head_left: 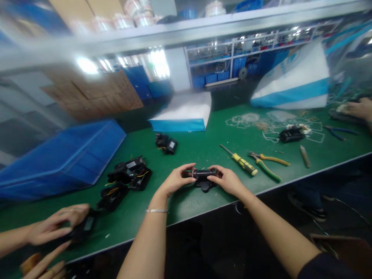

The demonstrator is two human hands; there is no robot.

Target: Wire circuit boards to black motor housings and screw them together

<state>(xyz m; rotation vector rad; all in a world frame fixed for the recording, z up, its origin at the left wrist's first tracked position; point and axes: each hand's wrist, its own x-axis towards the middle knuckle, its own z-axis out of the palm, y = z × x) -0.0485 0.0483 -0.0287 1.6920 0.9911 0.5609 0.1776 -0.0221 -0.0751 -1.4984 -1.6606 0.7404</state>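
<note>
A black cylindrical device [205, 175] with a round knob on its near side lies on the green workbench, gripped from both ends. My left hand [178, 179] pinches its left end, thumb and fingers around a reddish ring. On the other end, my right hand [228, 179] has its thumb along the barrel and its fingers behind. Right of my hands lie a yellow-and-black screwdriver [243, 163] and pliers [267, 164] with yellow and green handles. Beyond my left hand sits a small black device [166, 144] with a white label.
Several black assemblies with yellow wires [129, 172] lie left, near a blue bin [64, 159]. A co-worker's hands [58, 224] work at lower left, another's hand [362, 108] at far right. White-and-blue boxes [181, 112] stand behind; a shelf [186, 29] crosses above.
</note>
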